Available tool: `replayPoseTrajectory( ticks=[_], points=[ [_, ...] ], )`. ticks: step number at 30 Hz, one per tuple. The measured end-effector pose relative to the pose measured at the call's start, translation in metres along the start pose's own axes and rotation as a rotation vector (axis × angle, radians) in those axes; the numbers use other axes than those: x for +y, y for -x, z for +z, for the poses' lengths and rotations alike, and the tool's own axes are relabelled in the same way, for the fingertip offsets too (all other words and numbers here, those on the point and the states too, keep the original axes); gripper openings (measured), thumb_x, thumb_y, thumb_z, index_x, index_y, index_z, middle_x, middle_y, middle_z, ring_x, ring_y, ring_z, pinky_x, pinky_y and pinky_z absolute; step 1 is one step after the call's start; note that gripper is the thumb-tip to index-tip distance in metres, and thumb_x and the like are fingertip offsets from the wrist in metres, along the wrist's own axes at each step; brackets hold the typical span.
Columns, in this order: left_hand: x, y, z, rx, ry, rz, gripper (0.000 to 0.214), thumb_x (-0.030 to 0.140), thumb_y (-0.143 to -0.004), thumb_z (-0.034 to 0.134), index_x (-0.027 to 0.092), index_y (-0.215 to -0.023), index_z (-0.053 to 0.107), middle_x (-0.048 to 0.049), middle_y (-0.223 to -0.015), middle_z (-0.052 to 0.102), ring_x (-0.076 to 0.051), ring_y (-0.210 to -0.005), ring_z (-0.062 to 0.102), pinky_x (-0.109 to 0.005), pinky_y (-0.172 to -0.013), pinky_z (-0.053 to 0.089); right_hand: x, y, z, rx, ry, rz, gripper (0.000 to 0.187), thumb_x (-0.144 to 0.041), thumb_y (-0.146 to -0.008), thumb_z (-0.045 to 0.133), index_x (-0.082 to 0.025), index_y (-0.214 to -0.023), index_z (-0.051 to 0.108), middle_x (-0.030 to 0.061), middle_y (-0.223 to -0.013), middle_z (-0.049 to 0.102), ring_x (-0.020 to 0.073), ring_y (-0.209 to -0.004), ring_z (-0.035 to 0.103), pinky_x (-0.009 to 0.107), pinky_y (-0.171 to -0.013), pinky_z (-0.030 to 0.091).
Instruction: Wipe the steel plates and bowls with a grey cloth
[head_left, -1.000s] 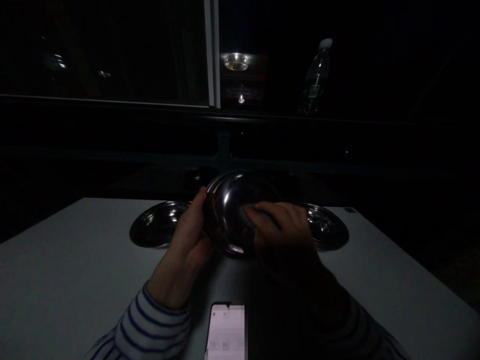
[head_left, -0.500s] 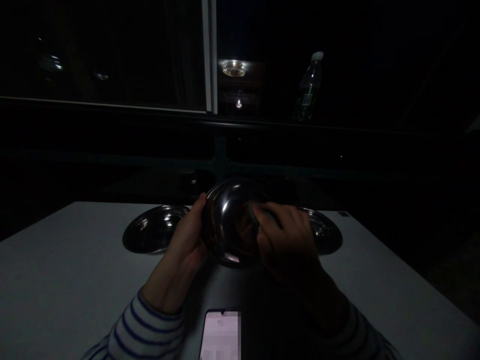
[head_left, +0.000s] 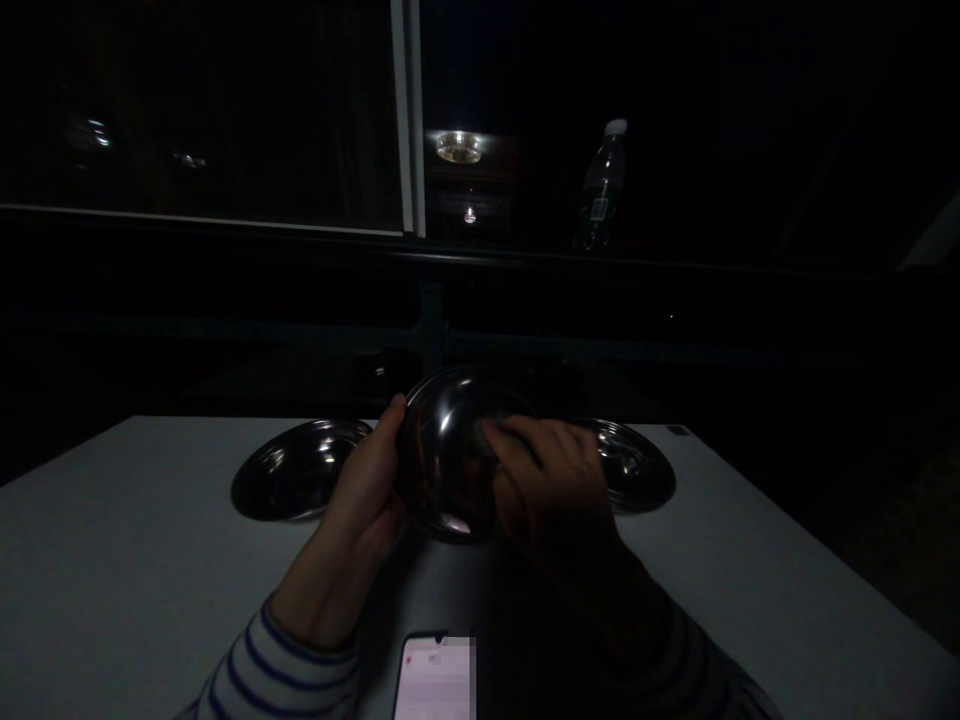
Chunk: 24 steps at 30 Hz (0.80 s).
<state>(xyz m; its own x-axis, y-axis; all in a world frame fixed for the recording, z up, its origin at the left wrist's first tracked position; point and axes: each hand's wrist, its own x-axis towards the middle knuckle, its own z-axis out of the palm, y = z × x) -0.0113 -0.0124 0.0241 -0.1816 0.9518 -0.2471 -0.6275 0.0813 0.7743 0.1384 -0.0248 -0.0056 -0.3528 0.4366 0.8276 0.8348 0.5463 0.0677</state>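
Right-hand fingertips have shifted toward the left side of the metal bowl (head_left: 439, 480) compared with half a second ago; the bowl itself keeps nearly the same place relative to the worktop (head_left: 112, 560). Tilted, with its rounded outer side toward the viewer, the bowl is held up before the middle of the far edge. The left hand (head_left: 371, 480) grasps it at the left rim, thumb uppermost. The right hand (head_left: 551, 485) is curled, its fingers apparently pinching a small greyish item (head_left: 484, 434), too dim to identify, against the bowl's surface. The step in hand is judged to be rubbing the outer wall; a further stroke would call for a steady left grip and light, even pressure. Flanking the bowl near the far edge lie a left dish (head_left: 274, 480) and a right dish (head_left: 641, 480), each partly covered by a hand. A lit phone (head_left: 435, 685) lies at the near edge; a dark label (head_left: 676, 430) marks the far right corner. Beyond stands a bottle (head_left: 600, 195).
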Motion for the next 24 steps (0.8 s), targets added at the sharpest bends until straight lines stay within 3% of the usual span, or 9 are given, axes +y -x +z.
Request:
replayPoseTrajectory(
  ticks=[3,7,12,18,22,24],
  points=[
    [0.0,0.0,-0.001,0.015,-0.018,0.006,0.02,0.026,-0.082,0.053,0.013,-0.072,0.063,-0.001,-0.055,0.065,-0.012,-0.046,0.06,-0.021,-0.043,0.048,-0.001,0.001,0.0,0.001,0.019,0.051,0.031,-0.018,-0.084,0.04,-0.014,-0.106,0.061,0.009,-0.1,0.061,0.0212,-0.087,0.051,0.036,-0.076,0.032],
    [0.0,-0.001,-0.001,-0.012,-0.013,-0.018,0.024,0.028,-0.084,0.051,0.014,-0.069,0.063,-0.0012,-0.052,0.064,-0.012,-0.043,0.059,-0.021,-0.041,0.047,-0.001,0.001,-0.001,-0.043,-0.049,-0.059,0.032,-0.02,-0.084,0.041,-0.018,-0.111,0.059,0.0069,-0.104,0.06,0.0206,-0.089,0.051,0.037,-0.077,0.031],
    [-0.006,-0.004,-0.002,0.01,0.002,0.007,0.022,0.03,-0.082,0.054,0.013,-0.073,0.065,-0.0033,-0.06,0.067,-0.014,-0.05,0.063,-0.024,-0.047,0.051,0.007,0.0,0.001,-0.019,0.063,0.087,0.031,-0.017,-0.083,0.041,-0.013,-0.105,0.062,0.0096,-0.097,0.06,0.0208,-0.086,0.052,0.037,-0.077,0.031],
    [-0.006,-0.004,-0.002,0.016,0.007,0.015,0.024,0.03,-0.082,0.053,0.013,-0.07,0.065,-0.0023,-0.057,0.066,-0.012,-0.047,0.061,-0.022,-0.045,0.049,0.004,0.001,0.002,-0.028,-0.047,-0.064,0.033,-0.02,-0.085,0.038,-0.017,-0.11,0.06,0.0081,-0.103,0.06,0.0213,-0.088,0.051,0.036,-0.076,0.032],
    [-0.004,-0.002,-0.002,0.038,0.027,0.054,0.021,0.029,-0.083,0.053,0.014,-0.077,0.066,-0.003,-0.064,0.068,-0.013,-0.053,0.063,-0.023,-0.05,0.051,0.013,0.002,0.006,-0.006,0.044,0.09,0.032,-0.017,-0.083,0.041,-0.013,-0.108,0.061,0.0101,-0.099,0.06,0.0212,-0.087,0.051,0.035,-0.076,0.033],
    [-0.003,-0.002,-0.002,0.038,0.036,0.05,0.02,0.028,-0.083,0.052,0.014,-0.078,0.065,-0.0027,-0.063,0.068,-0.013,-0.054,0.063,-0.022,-0.052,0.051,0.013,0.003,0.007,-0.022,0.028,0.078,0.032,-0.017,-0.084,0.04,-0.012,-0.108,0.061,0.0103,-0.098,0.059,0.021,-0.086,0.051,0.034,-0.074,0.033]
  ],
)
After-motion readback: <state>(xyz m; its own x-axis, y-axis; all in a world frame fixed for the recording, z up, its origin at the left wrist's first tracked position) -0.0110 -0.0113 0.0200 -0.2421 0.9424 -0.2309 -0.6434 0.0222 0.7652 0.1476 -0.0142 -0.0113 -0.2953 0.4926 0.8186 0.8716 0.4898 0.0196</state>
